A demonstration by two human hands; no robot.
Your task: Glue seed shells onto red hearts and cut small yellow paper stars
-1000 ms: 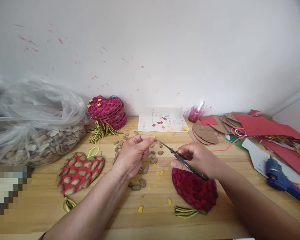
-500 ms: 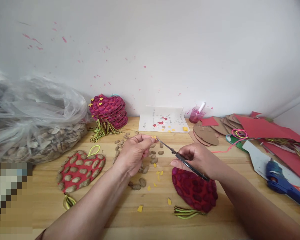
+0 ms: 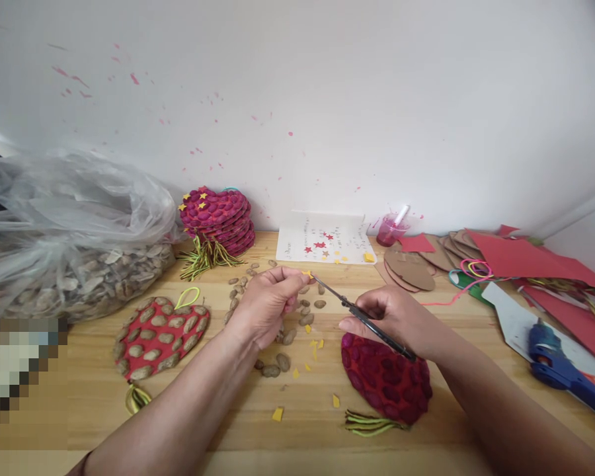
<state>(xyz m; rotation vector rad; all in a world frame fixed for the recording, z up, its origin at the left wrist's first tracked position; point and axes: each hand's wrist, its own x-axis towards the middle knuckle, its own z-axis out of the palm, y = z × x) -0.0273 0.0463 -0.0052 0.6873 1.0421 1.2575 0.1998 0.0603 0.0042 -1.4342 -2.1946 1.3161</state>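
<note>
My left hand (image 3: pixel 265 305) pinches a tiny yellow paper piece (image 3: pixel 307 273) between thumb and fingertips above the wooden table (image 3: pixel 297 423). My right hand (image 3: pixel 396 317) grips small black scissors (image 3: pixel 361 317), whose blade tips touch that yellow piece. Under my right hand lies a dark red heart covered in painted shells (image 3: pixel 387 380) with a green-yellow tassel. Yellow paper scraps (image 3: pixel 277 414) and loose brown shells (image 3: pixel 282 360) lie between my hands.
A plastic bag of shells (image 3: pixel 74 264) sits at the left. A red heart with unpainted shells (image 3: pixel 161 334) lies before it. Stacked painted hearts (image 3: pixel 218 218), a sheet with stars (image 3: pixel 322 244), a pink cup (image 3: pixel 391 228), cardboard hearts (image 3: pixel 409 268), red paper (image 3: pixel 525 254) and a blue glue gun (image 3: pixel 565 373) line the back and right.
Hands and scissors hold nearly the same pose. The view has shifted slightly, so things sit a little to the right in the picture.
</note>
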